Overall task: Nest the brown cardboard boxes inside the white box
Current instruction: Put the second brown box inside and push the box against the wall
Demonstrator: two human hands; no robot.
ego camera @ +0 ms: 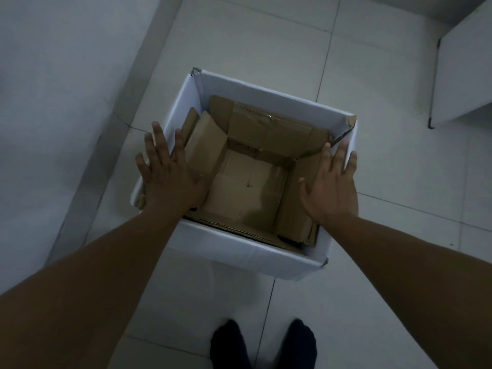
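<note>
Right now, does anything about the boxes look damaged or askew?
Yes. The white box has a torn far-right corner showing brown underneath. The brown cardboard box inside sits with creased, uneven flaps. Both hands are spread flat, gripping nothing.

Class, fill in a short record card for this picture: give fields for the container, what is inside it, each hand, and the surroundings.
container: white box, open at the top, standing on the tiled floor
contents: brown cardboard box nested inside, its flaps up against the white walls, its inside empty
left hand: fingers spread, flat over the left flap and rim
right hand: fingers spread, over the right flap and rim
grip: neither hand closed on anything
surroundings: person's dark-socked feet below the box; white furniture at upper right
</note>
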